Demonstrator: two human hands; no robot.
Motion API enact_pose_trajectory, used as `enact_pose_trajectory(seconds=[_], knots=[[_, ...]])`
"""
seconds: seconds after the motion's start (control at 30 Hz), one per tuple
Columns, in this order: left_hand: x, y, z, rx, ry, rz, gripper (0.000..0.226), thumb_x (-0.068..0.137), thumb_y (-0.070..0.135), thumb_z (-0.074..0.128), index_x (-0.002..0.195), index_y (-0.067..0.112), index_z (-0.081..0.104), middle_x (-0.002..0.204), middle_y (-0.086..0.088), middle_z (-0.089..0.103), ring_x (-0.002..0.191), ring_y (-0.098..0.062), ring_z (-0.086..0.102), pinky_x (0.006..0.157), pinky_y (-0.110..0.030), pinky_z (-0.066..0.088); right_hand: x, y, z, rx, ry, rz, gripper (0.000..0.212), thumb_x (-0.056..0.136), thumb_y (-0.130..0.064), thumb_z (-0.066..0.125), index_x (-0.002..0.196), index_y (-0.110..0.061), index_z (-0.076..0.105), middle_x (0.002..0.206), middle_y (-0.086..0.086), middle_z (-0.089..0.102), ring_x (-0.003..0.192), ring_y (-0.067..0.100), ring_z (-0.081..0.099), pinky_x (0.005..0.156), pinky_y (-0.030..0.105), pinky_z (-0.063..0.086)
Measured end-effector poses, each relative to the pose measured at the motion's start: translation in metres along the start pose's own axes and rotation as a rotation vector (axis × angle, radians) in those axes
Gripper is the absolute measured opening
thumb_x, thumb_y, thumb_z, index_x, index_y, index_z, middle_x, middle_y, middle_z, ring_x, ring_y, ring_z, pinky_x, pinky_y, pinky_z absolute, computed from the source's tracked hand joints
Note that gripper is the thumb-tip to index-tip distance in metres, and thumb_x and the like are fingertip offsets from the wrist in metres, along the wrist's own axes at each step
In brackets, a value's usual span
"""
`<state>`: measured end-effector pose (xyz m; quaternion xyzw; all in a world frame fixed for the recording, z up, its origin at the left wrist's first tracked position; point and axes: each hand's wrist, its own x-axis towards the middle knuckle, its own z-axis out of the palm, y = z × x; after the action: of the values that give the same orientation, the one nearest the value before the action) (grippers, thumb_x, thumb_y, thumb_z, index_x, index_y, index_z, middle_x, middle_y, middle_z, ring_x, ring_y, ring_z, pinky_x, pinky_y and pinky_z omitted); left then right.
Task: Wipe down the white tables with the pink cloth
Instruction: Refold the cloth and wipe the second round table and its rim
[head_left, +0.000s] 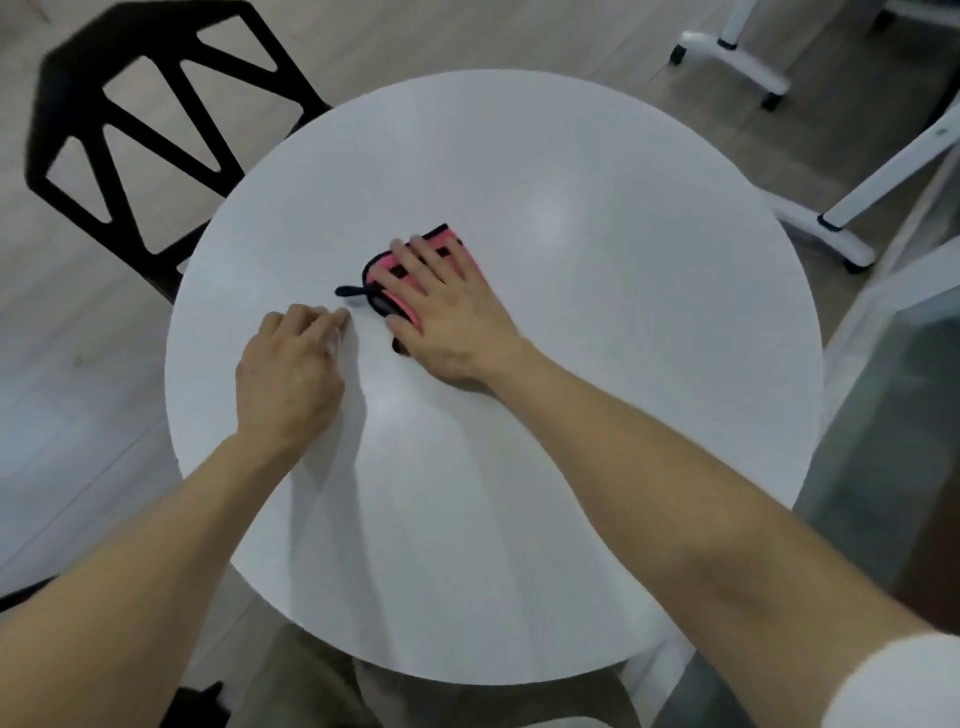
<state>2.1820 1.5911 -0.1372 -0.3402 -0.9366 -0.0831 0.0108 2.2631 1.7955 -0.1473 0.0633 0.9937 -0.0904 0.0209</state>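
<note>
Head view: right grip released, palm down, fingers spread flat and pressing on the pink cloth. Left grip clenched, fingers curled under with the tips on the worktop, just beside the cloth, not touching it. Cloth folded, black-edged, lying near the centre of the round white worktop; a black loop sticks out from its left edge toward the left grip. Both forearms bare. Black chair with triangular cut-outs at far left, partly under the rim. White frame legs on castors far right, on pale wood floor.
</note>
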Motion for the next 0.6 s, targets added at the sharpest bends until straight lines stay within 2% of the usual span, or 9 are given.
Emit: enact_pose_trajectory(seconds=[0.07, 0.1, 0.23, 0.33, 0.4, 0.47, 0.6], knots=[[0.003, -0.005, -0.008, -0.001, -0.037, 0.038, 0.044, 0.107, 0.007, 0.054, 0.145, 0.021, 0.069, 0.137, -0.005, 0.067, 0.121, -0.035, 0.057, 0.086, -0.049, 0.055, -0.025, 0.014, 0.000, 0.022, -0.008, -0.021, 0.066, 0.109, -0.058, 0.020, 0.172, -0.038, 0.022, 0.182, -0.004, 0.011, 0.169, 0.018, 0.003, 0.136, 0.050, -0.001], [0.006, -0.009, -0.012, 0.000, -0.044, 0.062, 0.042, 0.108, 0.010, 0.054, 0.143, 0.023, 0.071, 0.135, -0.003, 0.068, 0.120, -0.034, 0.058, 0.084, -0.049, 0.056, -0.040, 0.031, -0.003, 0.025, 0.004, 0.024, 0.064, 0.110, -0.057, 0.022, 0.172, -0.039, 0.022, 0.182, -0.005, 0.011, 0.169, 0.017, 0.003, 0.136, 0.049, -0.001], [0.024, -0.023, -0.019, -0.050, -0.023, 0.169, 0.026, 0.109, 0.017, 0.058, 0.123, 0.023, 0.079, 0.111, 0.000, 0.068, 0.105, -0.029, 0.062, 0.074, -0.043, 0.053, -0.102, 0.127, -0.016, -0.005, 0.087, 0.466, 0.067, 0.110, -0.059, 0.021, 0.172, -0.035, 0.023, 0.182, -0.002, 0.011, 0.169, 0.017, 0.004, 0.136, 0.049, -0.002], [0.042, -0.042, -0.017, -0.117, -0.001, 0.276, 0.018, 0.108, 0.018, 0.063, 0.115, 0.018, 0.080, 0.103, 0.001, 0.066, 0.098, -0.027, 0.062, 0.072, -0.041, 0.050, -0.107, 0.156, -0.016, -0.007, 0.108, 0.796, 0.072, 0.107, -0.062, 0.018, 0.173, -0.033, 0.019, 0.183, 0.000, 0.009, 0.169, 0.020, 0.003, 0.136, 0.052, -0.002], [0.054, -0.059, -0.015, -0.149, 0.011, 0.366, 0.017, 0.107, 0.015, 0.063, 0.113, 0.015, 0.080, 0.103, -0.001, 0.067, 0.097, -0.028, 0.062, 0.072, -0.041, 0.050, -0.076, 0.148, -0.014, 0.001, 0.129, 0.980, 0.073, 0.107, -0.062, 0.017, 0.173, -0.032, 0.015, 0.183, 0.004, 0.006, 0.169, 0.024, 0.000, 0.135, 0.055, -0.004], [0.066, -0.081, -0.016, -0.171, 0.017, 0.429, 0.017, 0.105, 0.012, 0.064, 0.111, 0.013, 0.080, 0.104, -0.003, 0.068, 0.097, -0.030, 0.063, 0.072, -0.043, 0.052, -0.027, 0.124, -0.013, 0.008, 0.140, 1.078, 0.075, 0.106, -0.062, 0.015, 0.174, -0.031, 0.012, 0.183, 0.007, 0.002, 0.169, 0.028, -0.003, 0.134, 0.057, -0.006], [0.101, -0.138, -0.025, -0.185, 0.002, 0.515, 0.019, 0.103, 0.008, 0.062, 0.108, 0.008, 0.081, 0.103, -0.008, 0.070, 0.095, -0.035, 0.065, 0.071, -0.050, 0.055, 0.074, 0.025, -0.008, 0.011, 0.135, 1.000, 0.073, 0.107, -0.060, 0.017, 0.174, -0.030, 0.015, 0.182, 0.010, 0.005, 0.169, 0.030, 0.000, 0.134, 0.058, -0.007]])
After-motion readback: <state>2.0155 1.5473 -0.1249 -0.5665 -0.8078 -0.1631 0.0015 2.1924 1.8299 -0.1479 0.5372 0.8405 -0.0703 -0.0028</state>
